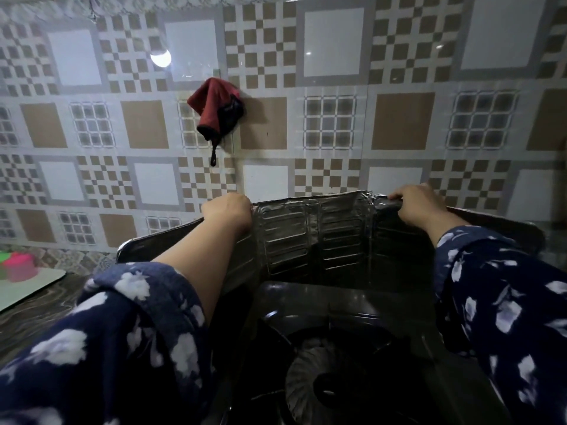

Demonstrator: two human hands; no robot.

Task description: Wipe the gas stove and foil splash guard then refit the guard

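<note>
Now both hands, left [227, 210] & right [418, 204], grip foil guard [310, 237] top edge, behind stove [331, 348].

No readable text, labels, brands or numbers on anything visible.

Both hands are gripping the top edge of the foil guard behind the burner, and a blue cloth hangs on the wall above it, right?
Not quite: the head view shows the cloth is red, not blue. The left hand and right hand do grip the foil guard's top edge behind the burner.
</note>
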